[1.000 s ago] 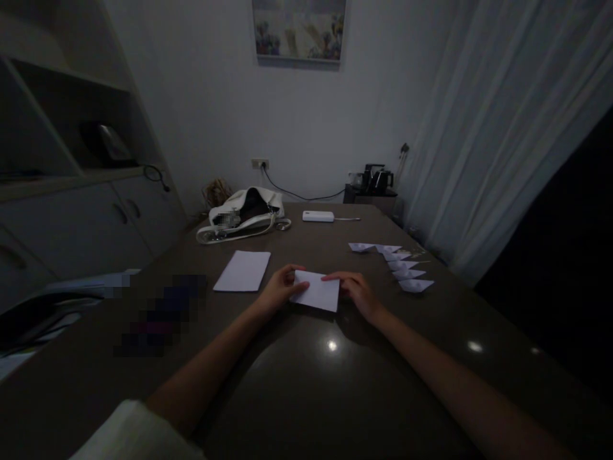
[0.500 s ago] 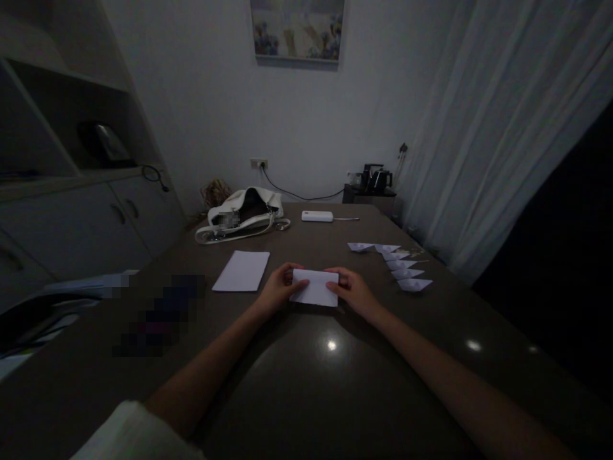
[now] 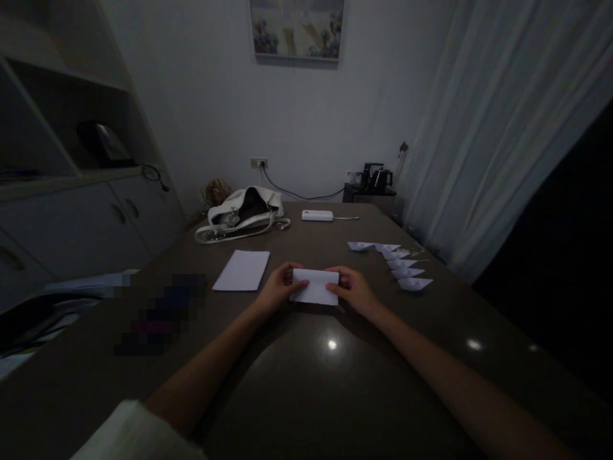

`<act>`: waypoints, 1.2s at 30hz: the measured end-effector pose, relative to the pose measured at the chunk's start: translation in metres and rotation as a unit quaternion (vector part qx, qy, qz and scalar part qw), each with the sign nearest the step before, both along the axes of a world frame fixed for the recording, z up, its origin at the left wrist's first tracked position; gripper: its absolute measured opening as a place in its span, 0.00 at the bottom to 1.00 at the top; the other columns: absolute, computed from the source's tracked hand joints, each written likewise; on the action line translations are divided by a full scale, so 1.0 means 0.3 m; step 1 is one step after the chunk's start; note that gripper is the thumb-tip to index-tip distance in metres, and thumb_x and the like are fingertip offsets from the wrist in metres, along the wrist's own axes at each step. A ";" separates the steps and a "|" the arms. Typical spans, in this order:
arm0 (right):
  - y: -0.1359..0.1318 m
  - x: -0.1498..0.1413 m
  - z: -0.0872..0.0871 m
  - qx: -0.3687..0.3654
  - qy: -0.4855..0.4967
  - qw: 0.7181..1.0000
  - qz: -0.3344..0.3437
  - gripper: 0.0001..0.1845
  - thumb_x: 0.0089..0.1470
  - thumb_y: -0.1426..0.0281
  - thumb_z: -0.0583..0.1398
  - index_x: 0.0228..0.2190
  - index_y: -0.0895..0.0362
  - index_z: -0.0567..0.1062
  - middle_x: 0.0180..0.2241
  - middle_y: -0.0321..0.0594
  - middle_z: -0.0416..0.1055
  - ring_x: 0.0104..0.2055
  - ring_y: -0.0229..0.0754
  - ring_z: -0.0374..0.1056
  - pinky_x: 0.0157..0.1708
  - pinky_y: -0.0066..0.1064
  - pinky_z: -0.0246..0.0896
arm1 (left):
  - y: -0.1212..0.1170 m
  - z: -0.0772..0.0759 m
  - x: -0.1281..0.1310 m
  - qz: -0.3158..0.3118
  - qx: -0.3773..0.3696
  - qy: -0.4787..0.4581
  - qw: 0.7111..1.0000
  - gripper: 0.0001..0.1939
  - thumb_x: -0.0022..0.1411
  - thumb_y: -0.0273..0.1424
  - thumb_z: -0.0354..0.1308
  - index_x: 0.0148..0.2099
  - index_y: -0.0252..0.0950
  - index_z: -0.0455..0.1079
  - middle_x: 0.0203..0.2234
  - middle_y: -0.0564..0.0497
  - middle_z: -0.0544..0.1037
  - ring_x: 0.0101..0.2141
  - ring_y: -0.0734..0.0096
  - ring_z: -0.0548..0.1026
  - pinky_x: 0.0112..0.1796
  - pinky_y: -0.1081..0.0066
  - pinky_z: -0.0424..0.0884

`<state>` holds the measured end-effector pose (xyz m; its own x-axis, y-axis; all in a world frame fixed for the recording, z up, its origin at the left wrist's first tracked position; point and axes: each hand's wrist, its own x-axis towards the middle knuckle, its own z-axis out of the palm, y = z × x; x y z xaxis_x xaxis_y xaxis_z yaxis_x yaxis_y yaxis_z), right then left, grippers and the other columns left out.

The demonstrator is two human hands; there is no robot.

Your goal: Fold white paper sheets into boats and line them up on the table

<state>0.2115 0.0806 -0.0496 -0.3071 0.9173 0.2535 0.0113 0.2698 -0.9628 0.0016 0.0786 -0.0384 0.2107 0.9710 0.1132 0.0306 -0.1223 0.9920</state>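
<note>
A small white rectangle of paper [image 3: 316, 287], apparently folded, is held between both hands over the middle of the table. My left hand [image 3: 281, 284] grips its left end, thumb on the near face and fingers behind. At the right end, my right hand [image 3: 353, 289] pinches it the same way. The fingertips behind the paper are hidden. Left of my hands lies a stack of white paper sheets [image 3: 242, 270]. Several folded paper boats [image 3: 414, 283] stand in a curved row to the right.
A white handbag [image 3: 246, 214] rests at the table's back left. Near the back middle is a white power bank [image 3: 317, 216] with a short cable. A blurred-out dark item [image 3: 167, 313] lies on the brown table [image 3: 330, 396] at left. Curtains [image 3: 469, 128] hang beyond the right edge.
</note>
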 end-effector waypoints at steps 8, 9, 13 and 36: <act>-0.018 -0.001 0.016 -0.006 -0.044 0.999 0.023 0.24 0.42 0.71 0.64 0.44 0.60 0.69 0.32 0.42 0.75 0.32 0.41 0.72 0.32 0.32 0.66 | -0.003 0.019 -0.008 -0.011 0.068 0.144 0.987 0.20 0.49 0.43 0.62 0.38 0.32 0.71 0.27 0.50 0.75 0.26 0.70 0.71 0.25 0.74 0.63; -0.021 -0.002 0.017 -0.007 -0.049 0.998 0.029 0.24 0.43 0.71 0.64 0.44 0.60 0.69 0.32 0.42 0.75 0.32 0.41 0.72 0.32 0.32 0.66 | -0.005 0.025 -0.011 -0.015 0.081 0.179 0.980 0.20 0.52 0.45 0.60 0.37 0.32 0.72 0.26 0.50 0.75 0.25 0.70 0.71 0.25 0.74 0.62; -0.026 -0.004 0.014 -0.017 -0.060 0.997 0.051 0.27 0.42 0.71 0.65 0.46 0.60 0.68 0.31 0.41 0.75 0.30 0.40 0.72 0.29 0.30 0.65 | -0.012 0.032 -0.022 -0.033 0.134 0.261 0.955 0.18 0.56 0.44 0.56 0.36 0.33 0.74 0.28 0.49 0.76 0.28 0.67 0.71 0.28 0.72 0.63; -0.062 -0.021 0.034 0.206 -0.266 0.935 -0.109 0.20 0.46 0.78 0.58 0.44 0.58 0.70 0.42 0.46 0.70 0.45 0.46 0.66 0.46 0.42 0.60 | -0.069 0.010 0.051 -0.142 0.213 0.312 0.915 0.09 0.55 0.24 0.54 0.36 0.34 0.76 0.32 0.47 0.79 0.32 0.66 0.76 0.35 0.73 0.68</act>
<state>0.2053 0.0620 -0.0393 -0.3069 0.8316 0.4629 0.5581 0.5512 -0.6202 0.0167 0.0581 -0.0354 0.6005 0.7625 0.2409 0.4819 -0.5855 0.6519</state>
